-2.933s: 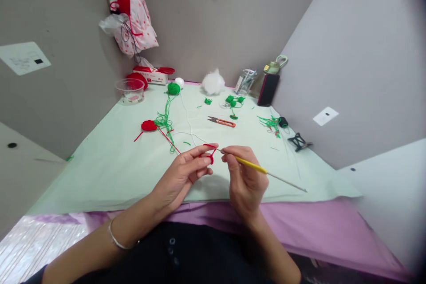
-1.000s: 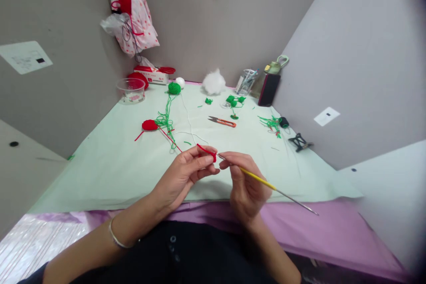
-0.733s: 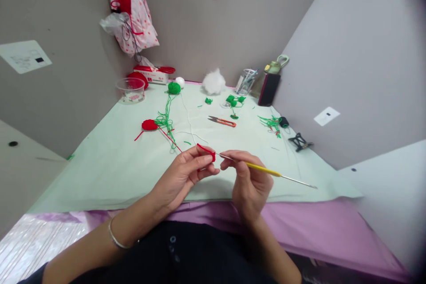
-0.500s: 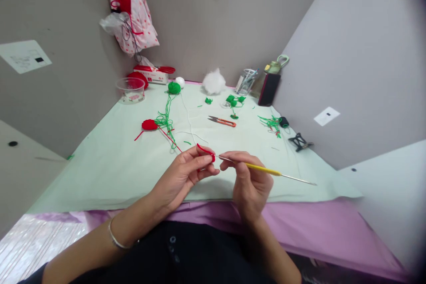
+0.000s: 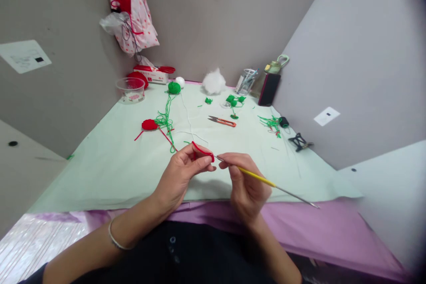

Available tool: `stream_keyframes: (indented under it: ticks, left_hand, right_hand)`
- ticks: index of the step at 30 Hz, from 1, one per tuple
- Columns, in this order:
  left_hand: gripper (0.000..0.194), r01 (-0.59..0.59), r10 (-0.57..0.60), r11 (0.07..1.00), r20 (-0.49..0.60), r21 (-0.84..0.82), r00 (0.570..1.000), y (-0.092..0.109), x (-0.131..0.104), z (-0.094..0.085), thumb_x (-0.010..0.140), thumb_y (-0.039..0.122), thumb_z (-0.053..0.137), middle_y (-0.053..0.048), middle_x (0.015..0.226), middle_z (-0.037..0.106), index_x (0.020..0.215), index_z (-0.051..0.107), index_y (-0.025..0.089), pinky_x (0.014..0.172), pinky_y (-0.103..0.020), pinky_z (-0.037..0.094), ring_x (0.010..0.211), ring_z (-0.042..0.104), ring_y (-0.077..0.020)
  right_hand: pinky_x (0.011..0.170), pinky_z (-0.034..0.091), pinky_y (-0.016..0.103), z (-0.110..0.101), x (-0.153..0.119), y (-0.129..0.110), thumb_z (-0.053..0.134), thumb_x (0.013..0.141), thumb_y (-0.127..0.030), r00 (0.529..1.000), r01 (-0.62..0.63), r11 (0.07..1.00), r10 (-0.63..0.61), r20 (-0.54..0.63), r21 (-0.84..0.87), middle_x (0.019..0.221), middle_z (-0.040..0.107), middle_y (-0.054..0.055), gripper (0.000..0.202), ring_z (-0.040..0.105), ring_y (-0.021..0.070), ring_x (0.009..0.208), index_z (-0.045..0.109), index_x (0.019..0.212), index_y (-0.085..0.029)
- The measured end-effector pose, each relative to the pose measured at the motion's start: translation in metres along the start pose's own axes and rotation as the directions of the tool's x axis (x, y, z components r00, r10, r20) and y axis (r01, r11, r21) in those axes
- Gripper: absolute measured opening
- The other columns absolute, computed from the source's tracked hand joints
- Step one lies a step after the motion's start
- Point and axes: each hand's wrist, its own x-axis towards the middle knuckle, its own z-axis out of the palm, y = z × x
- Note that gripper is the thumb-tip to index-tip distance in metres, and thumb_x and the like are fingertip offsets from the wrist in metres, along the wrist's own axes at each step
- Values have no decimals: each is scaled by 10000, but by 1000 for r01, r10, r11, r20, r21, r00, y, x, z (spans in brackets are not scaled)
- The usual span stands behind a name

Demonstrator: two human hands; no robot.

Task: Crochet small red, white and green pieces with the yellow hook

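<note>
Near the table's front edge, my left hand [image 5: 184,171] pinches a small piece of red crochet work [image 5: 211,157] between thumb and fingers. A strand of red yarn [image 5: 199,147] runs over its raised forefinger. My right hand [image 5: 248,184] is closed round the yellow grip of a crochet hook [image 5: 258,176]. The hook's left tip meets the red piece; its other metal end points down to the right. Whether the tip is inside a stitch is too small to tell. A red yarn bundle [image 5: 149,124] lies beyond my left hand, its strand leading toward that hand.
Orange-handled snips [image 5: 222,121] lie mid-table. Behind are a green yarn ball [image 5: 174,88], white stuffing [image 5: 214,81], green pieces [image 5: 234,100] and a plastic tub [image 5: 131,90]. On the right stand a phone [image 5: 269,90] and a bottle; a black stand [image 5: 300,142] is nearer.
The hook has tilted, its right end now lower. My left forefinger and the red strand on it have shifted left, showing more strand. My right hand has moved slightly left.
</note>
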Motion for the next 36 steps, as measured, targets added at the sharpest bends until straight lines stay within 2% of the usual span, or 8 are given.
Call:
stream_keyframes:
  ticks: [8,13,16,20,23,26,31,36]
  left_hand:
    - [187,-32,29,998,55,53,998,-1,0,0,782,244,890,14,795,701,879,753,162,756,-241,562,729,680,-116]
    - [636,42,-43,999,52,24,998,1,-2,-1,763,218,903,64,800,669,1347,652,237,509,-193,440,493,505,-38]
    - [740,46,-48,997,30,55,998,1,-3,-1,730,212,921,66,776,661,1405,617,232,449,-185,369,462,432,-30]
    - [644,16,-19,997,36,78,999,0,-3,-1,716,246,939,68,691,638,1301,675,189,436,-176,328,465,447,-38]
    - [533,150,-146,988,99,-31,984,1,-1,-3,746,272,927,98,625,557,1222,709,174,415,-160,293,400,311,0]
    - [377,243,-225,962,137,-127,965,5,3,-6,776,248,905,106,613,495,1100,742,144,404,-139,256,395,208,25]
    - [307,147,-140,983,72,-112,988,6,3,-5,760,227,903,64,710,568,1017,758,146,423,-147,291,422,263,24]
    - [533,-35,35,999,-15,33,999,0,-1,1,714,216,935,62,696,607,1210,740,199,494,-176,361,527,446,-48]
  right_hand:
    - [741,612,388,2,0,-1,561,1003,-97,1000,6,1000,-6,12,-30,966,782,60,246,740,213,885,729,1099,-249]
    - [672,593,334,3,3,-1,573,1012,-131,996,-87,992,89,-25,89,915,766,38,228,702,169,760,756,1082,-248]
    - [657,597,327,3,3,1,568,1017,-146,991,-128,987,131,-19,98,896,754,36,216,698,167,743,755,1060,-246]
    - [744,633,363,7,-6,9,636,971,-107,996,91,981,-88,24,-172,1026,770,68,302,741,207,897,761,1172,-295]
    - [748,631,353,9,-9,13,662,954,-94,986,162,963,-168,-10,-216,1073,763,69,354,742,204,925,770,1194,-331]
    - [727,610,356,5,-1,11,610,995,-139,996,-55,998,57,-63,18,959,746,57,234,723,188,832,780,1088,-271]
    - [540,556,293,1,11,6,584,1022,-269,948,-268,914,306,-85,305,834,706,33,185,644,134,591,743,948,-210]
    - [775,628,375,11,3,5,664,968,-149,1000,-9,990,9,-7,-140,995,789,71,198,740,208,898,784,1069,-270]
